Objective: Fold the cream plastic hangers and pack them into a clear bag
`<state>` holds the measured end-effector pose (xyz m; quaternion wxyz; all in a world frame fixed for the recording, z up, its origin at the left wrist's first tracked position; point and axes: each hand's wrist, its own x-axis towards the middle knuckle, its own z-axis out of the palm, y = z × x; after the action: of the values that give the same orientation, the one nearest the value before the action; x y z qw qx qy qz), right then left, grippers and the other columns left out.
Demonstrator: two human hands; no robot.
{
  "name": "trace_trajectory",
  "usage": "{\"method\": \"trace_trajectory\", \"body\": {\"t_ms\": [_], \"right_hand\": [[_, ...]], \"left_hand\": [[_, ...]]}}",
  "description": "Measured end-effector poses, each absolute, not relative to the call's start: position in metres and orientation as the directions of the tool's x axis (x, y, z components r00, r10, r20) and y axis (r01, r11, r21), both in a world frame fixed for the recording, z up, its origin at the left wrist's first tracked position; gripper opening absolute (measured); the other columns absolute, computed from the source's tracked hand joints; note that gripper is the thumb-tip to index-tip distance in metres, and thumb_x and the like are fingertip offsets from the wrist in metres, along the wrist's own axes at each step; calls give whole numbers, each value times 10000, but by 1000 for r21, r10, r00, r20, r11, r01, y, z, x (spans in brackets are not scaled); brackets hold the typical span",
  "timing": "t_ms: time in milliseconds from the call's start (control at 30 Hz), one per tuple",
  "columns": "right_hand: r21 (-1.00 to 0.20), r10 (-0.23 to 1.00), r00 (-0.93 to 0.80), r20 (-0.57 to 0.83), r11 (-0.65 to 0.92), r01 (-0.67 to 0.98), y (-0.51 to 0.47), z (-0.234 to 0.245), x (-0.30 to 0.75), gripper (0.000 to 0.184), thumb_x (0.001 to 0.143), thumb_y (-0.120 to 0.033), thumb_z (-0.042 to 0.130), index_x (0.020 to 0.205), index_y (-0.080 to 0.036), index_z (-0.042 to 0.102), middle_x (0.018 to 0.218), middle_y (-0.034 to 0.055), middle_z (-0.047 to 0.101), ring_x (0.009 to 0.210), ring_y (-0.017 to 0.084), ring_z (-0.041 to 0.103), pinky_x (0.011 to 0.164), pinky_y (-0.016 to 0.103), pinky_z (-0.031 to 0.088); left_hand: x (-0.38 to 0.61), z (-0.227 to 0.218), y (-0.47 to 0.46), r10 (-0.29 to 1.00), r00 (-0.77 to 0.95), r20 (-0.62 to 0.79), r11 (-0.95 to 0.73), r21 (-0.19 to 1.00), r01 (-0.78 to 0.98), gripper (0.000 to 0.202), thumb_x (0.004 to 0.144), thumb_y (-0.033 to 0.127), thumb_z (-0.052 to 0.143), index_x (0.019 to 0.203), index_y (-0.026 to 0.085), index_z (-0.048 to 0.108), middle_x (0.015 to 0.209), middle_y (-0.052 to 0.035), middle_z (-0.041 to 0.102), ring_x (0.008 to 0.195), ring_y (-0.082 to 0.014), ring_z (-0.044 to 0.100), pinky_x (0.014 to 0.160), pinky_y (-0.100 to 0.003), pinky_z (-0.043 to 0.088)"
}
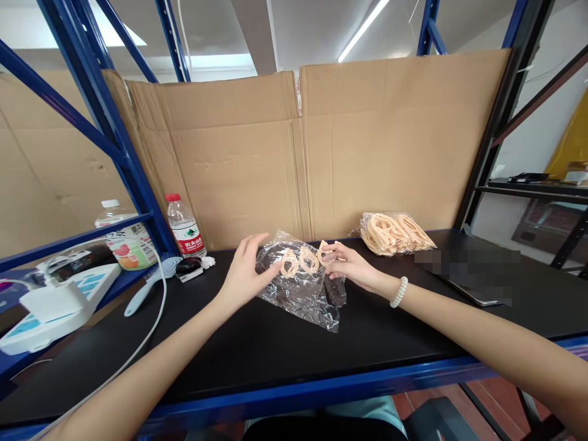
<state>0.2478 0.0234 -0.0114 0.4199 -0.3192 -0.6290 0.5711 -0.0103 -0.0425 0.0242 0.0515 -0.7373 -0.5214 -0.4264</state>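
A crinkled clear plastic bag (298,303) lies on the black tabletop in front of me. Two beige ring-shaped pieces, a left one (289,263) and a right one (309,261), rest side by side on or in it; I cannot tell which. My left hand (248,269) is at the bag's left side, thumb and fingers spread, the thumb tip close to the left ring. Between the fingertips of my right hand (351,264) is another beige piece (322,252), partly hidden by the fingers. A smaller clear plastic bag (336,291) hangs below that hand.
Behind on the right sits a clear pack of beige shaped pieces (388,234). A dark flat device (478,297), partly blurred, lies to the right. On the left are a water bottle (186,226), a hairbrush (147,288), a power strip (87,294) and a white cable (158,306). Cardboard (239,165) walls the back.
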Motion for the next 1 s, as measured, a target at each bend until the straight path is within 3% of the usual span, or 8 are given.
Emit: {"method": "trace_trajectory", "body": {"t_ms": [100,167,300,400,500,700,833,1000], "right_hand": [[-979,806,-561,188,108,-173,23,-7,251,370,759,-274,692,1100,-192,574,979,57,632,814,145,616,692,265,515],[-978,777,-609,160,40,-206,25,-5,254,312,802,-327,632,1068,-170,597,934,68,649,788,153,612,684,281,504],[-994,767,-637,83,15,-111,32,0,264,358,747,-279,648,1084,-162,620,891,55,671,645,116,534,581,252,436],[-982,745,-654,131,186,15,37,3,272,404,677,-223,726,1070,-158,659,811,16,652,669,111,518,553,230,376],[-967,754,-636,164,251,49,40,4,277,309,669,-262,769,947,-146,700,785,7,634,710,119,540,618,253,407],[-997,778,-626,55,15,-69,45,1,282,271,678,-273,806,883,-160,669,852,13,639,803,119,599,809,312,487],[-991,781,-623,35,-52,-121,46,2,283,356,675,-215,811,997,-171,668,856,15,653,687,79,566,676,237,495],[-977,749,-662,-38,-167,-133,44,7,284,388,707,-213,789,1069,-172,656,908,53,693,568,50,474,574,205,460]], "left_hand": [[-28,22,-28,959,-120,256,-154,827,540,756,706,461,716,1339,169,422,1273,-186,563,1010,-276,643,816,-406,539],[-36,20,-23,996,-58,65,-40,932,361,663,678,438,746,1227,139,526,1094,-160,665,811,-219,685,684,-324,546],[-38,20,-23,987,-41,157,-143,961,235,473,628,383,787,988,111,644,851,-104,714,620,-151,641,558,-262,495],[-35,24,-26,977,-59,206,-192,963,187,420,655,360,774,976,119,649,840,-96,721,615,-141,636,578,-267,497],[-33,28,-29,979,-62,192,-178,968,179,373,681,334,759,974,129,651,869,-96,728,627,-134,647,602,-261,506],[-29,32,-33,983,-107,147,-131,980,147,340,687,300,747,961,124,651,896,-108,728,646,-143,668,594,-241,507],[-28,31,-31,973,-180,145,-123,984,125,292,670,275,742,913,135,663,791,-55,700,604,-141,662,574,-237,506],[-31,28,-28,965,-218,147,-124,985,116,297,654,295,744,881,138,637,841,-78,699,624,-159,675,586,-257,521]]}}
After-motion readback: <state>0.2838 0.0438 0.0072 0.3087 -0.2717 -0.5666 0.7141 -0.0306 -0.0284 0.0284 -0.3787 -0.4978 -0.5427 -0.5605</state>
